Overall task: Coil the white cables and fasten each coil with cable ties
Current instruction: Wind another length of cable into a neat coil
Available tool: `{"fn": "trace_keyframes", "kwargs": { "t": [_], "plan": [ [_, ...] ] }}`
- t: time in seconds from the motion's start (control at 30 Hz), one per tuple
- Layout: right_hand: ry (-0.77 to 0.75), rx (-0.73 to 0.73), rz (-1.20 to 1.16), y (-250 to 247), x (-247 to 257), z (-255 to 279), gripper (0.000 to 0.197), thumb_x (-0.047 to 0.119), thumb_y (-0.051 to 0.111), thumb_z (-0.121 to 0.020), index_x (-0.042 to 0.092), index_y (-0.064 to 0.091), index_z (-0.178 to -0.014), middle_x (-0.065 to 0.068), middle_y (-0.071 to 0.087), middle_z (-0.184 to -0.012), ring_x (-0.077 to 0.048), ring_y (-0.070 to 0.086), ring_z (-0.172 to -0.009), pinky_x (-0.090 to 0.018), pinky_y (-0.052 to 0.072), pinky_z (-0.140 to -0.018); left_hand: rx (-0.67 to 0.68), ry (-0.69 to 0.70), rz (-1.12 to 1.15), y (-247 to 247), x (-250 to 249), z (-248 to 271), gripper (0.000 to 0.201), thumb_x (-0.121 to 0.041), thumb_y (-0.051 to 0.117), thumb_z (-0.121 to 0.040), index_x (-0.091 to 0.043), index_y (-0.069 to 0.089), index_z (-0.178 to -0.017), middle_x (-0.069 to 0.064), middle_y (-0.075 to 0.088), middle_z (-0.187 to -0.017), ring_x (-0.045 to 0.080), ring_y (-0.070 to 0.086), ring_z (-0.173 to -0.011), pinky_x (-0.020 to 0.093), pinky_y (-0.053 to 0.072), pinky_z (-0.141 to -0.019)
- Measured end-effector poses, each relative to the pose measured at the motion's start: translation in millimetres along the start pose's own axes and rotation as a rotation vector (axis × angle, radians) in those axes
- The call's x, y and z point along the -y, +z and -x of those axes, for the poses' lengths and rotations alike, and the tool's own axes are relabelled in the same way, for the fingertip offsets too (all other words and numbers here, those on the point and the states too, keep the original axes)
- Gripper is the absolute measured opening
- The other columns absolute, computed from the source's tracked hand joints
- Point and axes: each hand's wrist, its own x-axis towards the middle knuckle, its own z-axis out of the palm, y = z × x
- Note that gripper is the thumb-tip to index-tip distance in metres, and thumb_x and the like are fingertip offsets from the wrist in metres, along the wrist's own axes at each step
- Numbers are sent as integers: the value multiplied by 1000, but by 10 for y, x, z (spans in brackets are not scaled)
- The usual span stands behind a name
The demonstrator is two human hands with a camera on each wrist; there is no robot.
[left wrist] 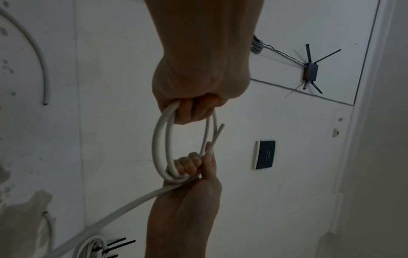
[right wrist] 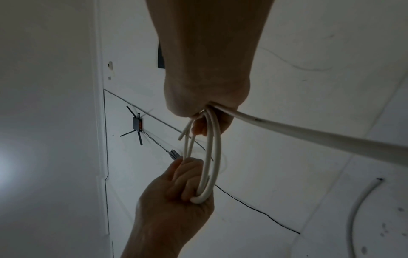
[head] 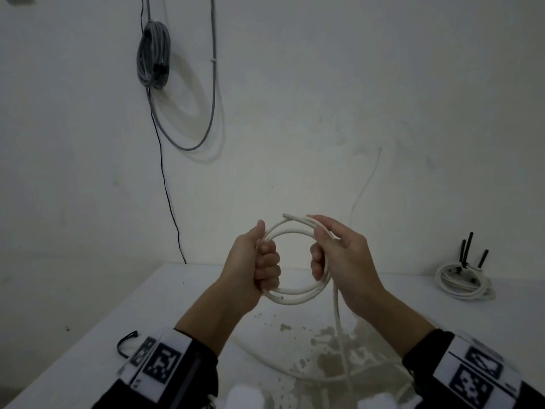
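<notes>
Above the white table [head: 124,305], both hands clamp the stiff white cable coil [head: 295,296]: left hand [head: 253,267] fisted, right hand [head: 339,261] should feed each loop evenly.

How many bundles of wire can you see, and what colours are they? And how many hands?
White coils: 2, one in the hands, one on the table
Grey coils: 1, on the wall
Hands: 2, left hand, right hand
Total: 5
</notes>
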Motion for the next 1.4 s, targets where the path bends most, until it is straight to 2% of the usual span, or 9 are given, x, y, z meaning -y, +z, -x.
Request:
{"fn": "trace_keyframes", "kwargs": {
  "t": [0.13, 0.5, 0.7, 0.9, 1.0, 1.1, 1.17, 1.3, 1.4],
  "plan": [
    [-35, 25, 6, -12, -26, -17, 20, 15, 48, -97, 21, 65, -106, 0, 49, -47, -15, 46, -35, -23, 41, -40, 69, -4, 85, -28, -2, 9, 47, -29, 40, -93, -18, 31, -49, -7, 19, -39, 6, 16, -27, 17, 8, -35],
    [158, 60, -128, -70, -40, -54, 23, 8, 54, -89, 0, 66, -71, -2, 28, -40, -13, 26, -30, -21, 36, -38, 115, -79, -194, -28, -132, 62, 47, -28, 33, -93, -17, 31, -47, -6, 18, -40, 8, 14, -30, 18, 8, -40],
    [181, 175, -106, -42, -22, -41, 26, 24, 58, -91, 3, 70, -81, 0, 39, -47, -10, 29, -36, -20, 34, -38, 103, 3, -353, -57, -75, 91, 44, -23, 30, -94, -15, 36, -52, -5, 23, -43, 8, 16, -34, 16, 14, -36],
    [122, 178, -62, -67, -52, -52, 27, 25, 60, -88, 1, 72, -85, -4, 51, -62, -12, 32, -43, -22, 37, -41, 124, 156, -410, -31, -44, 149, 38, -45, 35, -97, -13, 52, -87, -7, 22, -46, 7, 18, -38, 17, 18, -36],
    [42, 157, 82, -64, -49, -65, 28, 22, 56, -92, 0, 71, -84, -4, 50, -59, -11, 36, -39, -25, 39, -41, 59, 352, -579, -7, 42, 140, 30, -36, 38, -98, -15, 57, -107, -9, 30, -46, 6, 25, -39, 20, 24, -39],
    [-51, 193, 255, -52, -39, -59, 20, 25, 50, -96, 13, 66, -98, 0, 57, -61, -11, 46, -41, -28, 44, -45, -70, 451, -645, -15, 101, 94, 28, -32, 39, -98, -17, 63, -99, -7, 35, -46, 6, 30, -39, 20, 27, -39],
    [-116, 233, 362, -62, -40, -57, 20, 26, 51, -95, 25, 58, -114, 3, 59, -66, -9, 49, -46, -26, 46, -49, -118, 464, -677, -20, 106, 67, 30, -32, 39, -98, -15, 63, -96, -3, 36, -50, 8, 32, -41, 21, 30, -40],
    [-272, 291, 637, -94, -69, -103, 15, 20, 50, -95, 18, 65, -96, 3, 52, -63, -8, 44, -49, -27, 41, -51, -75, 468, -850, -52, 99, 46, 40, -37, 34, -99, -13, 63, -88, -1, 41, -52, 10, 41, -42, 22, 39, -44],
    [-304, 314, 721, -123, -78, -125, 18, 20, 48, -96, 13, 65, -94, 3, 51, -61, -6, 41, -50, -17, 34, -49, 64, 344, -917, -113, 11, 58, 37, -34, 32, -100, -12, 60, -88, -1, 51, -58, 10, 58, -53, 26, 49, -59]
  ]
}}
